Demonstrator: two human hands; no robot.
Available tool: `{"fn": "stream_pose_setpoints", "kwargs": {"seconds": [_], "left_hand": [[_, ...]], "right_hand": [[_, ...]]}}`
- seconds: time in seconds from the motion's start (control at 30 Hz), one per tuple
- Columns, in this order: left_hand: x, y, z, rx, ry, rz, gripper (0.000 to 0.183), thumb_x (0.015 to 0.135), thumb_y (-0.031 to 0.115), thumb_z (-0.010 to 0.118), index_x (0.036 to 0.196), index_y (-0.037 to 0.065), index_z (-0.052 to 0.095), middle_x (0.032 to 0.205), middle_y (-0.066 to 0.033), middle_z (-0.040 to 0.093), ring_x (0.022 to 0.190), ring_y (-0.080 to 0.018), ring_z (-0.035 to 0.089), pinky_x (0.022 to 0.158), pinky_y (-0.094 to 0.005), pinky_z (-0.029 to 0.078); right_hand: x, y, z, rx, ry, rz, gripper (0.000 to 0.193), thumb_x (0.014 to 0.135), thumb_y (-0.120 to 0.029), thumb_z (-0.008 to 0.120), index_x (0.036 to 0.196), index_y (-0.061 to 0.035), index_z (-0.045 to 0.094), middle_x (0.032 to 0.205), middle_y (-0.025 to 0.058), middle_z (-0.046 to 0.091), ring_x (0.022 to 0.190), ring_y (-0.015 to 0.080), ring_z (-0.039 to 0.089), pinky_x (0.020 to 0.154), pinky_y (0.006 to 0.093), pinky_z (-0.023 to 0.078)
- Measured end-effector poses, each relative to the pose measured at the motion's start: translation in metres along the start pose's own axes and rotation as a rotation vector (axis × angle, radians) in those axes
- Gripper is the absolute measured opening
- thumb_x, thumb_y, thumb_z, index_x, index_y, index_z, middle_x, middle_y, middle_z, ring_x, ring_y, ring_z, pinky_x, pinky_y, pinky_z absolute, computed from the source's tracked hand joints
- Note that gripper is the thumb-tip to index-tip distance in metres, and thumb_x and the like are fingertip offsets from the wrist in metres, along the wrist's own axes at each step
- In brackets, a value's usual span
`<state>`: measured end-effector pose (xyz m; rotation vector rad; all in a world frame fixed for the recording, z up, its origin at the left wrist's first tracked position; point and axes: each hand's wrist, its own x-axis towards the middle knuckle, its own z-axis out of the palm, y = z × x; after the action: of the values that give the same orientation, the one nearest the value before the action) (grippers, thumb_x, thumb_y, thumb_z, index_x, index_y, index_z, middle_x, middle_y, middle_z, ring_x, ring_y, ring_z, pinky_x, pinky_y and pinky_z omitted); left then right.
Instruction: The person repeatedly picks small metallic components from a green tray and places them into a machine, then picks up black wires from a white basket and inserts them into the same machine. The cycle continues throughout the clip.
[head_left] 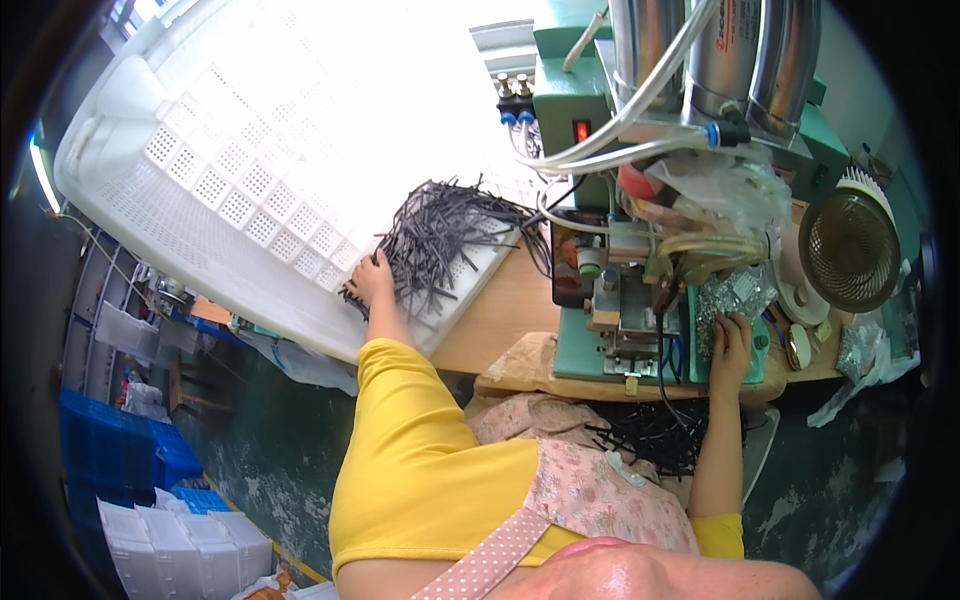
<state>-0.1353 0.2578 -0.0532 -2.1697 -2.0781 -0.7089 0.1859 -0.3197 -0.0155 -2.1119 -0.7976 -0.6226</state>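
At the lower edge of a pile of thin black strips (440,235), my left hand (374,281) has its fingers curled in among them. The strips lie in a large white perforated basket (240,270); how many my fingers grip is hidden. My right hand (733,345) rests at a heap of small shiny metal pieces (735,296), right of a green bench machine (575,345). Its fingertips are bent together over the pieces, and what they pinch is too small to make out. Between my hands stands the machine's metal fixture (625,315).
Clear air hoses (610,140) and metal cylinders (720,60) rise above the machine. A small round fan (850,250) and a plastic bag (870,350) are at the right. More black strips (650,435) lie below the table edge. White crates (185,545) stand on the floor at left.
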Motion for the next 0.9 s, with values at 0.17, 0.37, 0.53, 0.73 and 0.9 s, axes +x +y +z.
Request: {"fn": "stream_pose_setpoints", "kwargs": {"seconds": [0.17, 0.37, 0.53, 0.73, 0.9], "left_hand": [[-0.056, 0.082, 0.018, -0.196, 0.117, 0.089, 0.034, 0.092, 0.043, 0.047, 0.108, 0.019, 0.066, 0.102, -0.0085, 0.068, 0.1, -0.0266, 0.061, 0.102, -0.053, 0.029], [-0.122, 0.172, 0.007, -0.586, 0.067, 0.397, 0.034, 0.098, 0.035, 0.041, 0.1, 0.01, 0.065, 0.087, -0.0189, 0.068, 0.084, -0.0373, 0.062, 0.089, -0.0472, 0.041], [-0.129, 0.195, -0.035, -0.51, -0.274, 0.563, 0.025, 0.1, 0.03, 0.036, 0.111, 0.009, 0.042, 0.085, -0.0283, 0.064, 0.082, -0.0488, 0.061, 0.07, -0.0566, 0.044], [-0.122, 0.198, -0.095, -0.789, 0.095, 0.682, 0.022, 0.091, 0.028, 0.059, 0.094, 0.007, 0.069, 0.08, -0.0106, 0.064, 0.069, -0.0265, 0.059, 0.064, -0.0386, 0.046], [-0.152, 0.19, -0.147, -1.454, -0.292, 0.435, 0.028, 0.099, 0.022, 0.05, 0.112, -0.001, 0.059, 0.083, -0.005, 0.065, 0.066, -0.008, 0.054, 0.056, -0.0223, 0.042]], "right_hand": [[0.005, -0.005, -0.002, 0.0, 0.004, -0.03, 0.015, 0.081, -0.004, 0.067, 0.095, -0.0055, 0.062, 0.104, 0.0105, 0.061, 0.094, 0.0299, 0.057, 0.084, 0.0392, 0.043], [0.007, -0.007, -0.002, -0.03, -0.029, -0.085, 0.012, 0.081, -0.005, 0.066, 0.09, -0.0081, 0.059, 0.089, 0.007, 0.061, 0.088, 0.0278, 0.058, 0.078, 0.039, 0.038], [0.012, -0.045, -0.012, 0.21, -0.066, 0.153, 0.011, 0.079, -0.009, 0.069, 0.086, -0.0045, 0.061, 0.082, 0.0104, 0.063, 0.077, 0.0285, 0.061, 0.073, 0.0377, 0.043], [0.039, -0.111, -0.037, 0.644, -0.117, 0.091, 0.014, 0.085, -0.007, 0.065, 0.098, -0.0016, 0.064, 0.091, 0.008, 0.066, 0.088, 0.0195, 0.063, 0.079, 0.0303, 0.048], [0.046, -0.127, -0.035, 0.899, -0.227, 0.33, 0.013, 0.089, -0.005, 0.061, 0.102, -0.0024, 0.064, 0.095, 0.0036, 0.066, 0.091, 0.0131, 0.061, 0.081, 0.0264, 0.047]]}}
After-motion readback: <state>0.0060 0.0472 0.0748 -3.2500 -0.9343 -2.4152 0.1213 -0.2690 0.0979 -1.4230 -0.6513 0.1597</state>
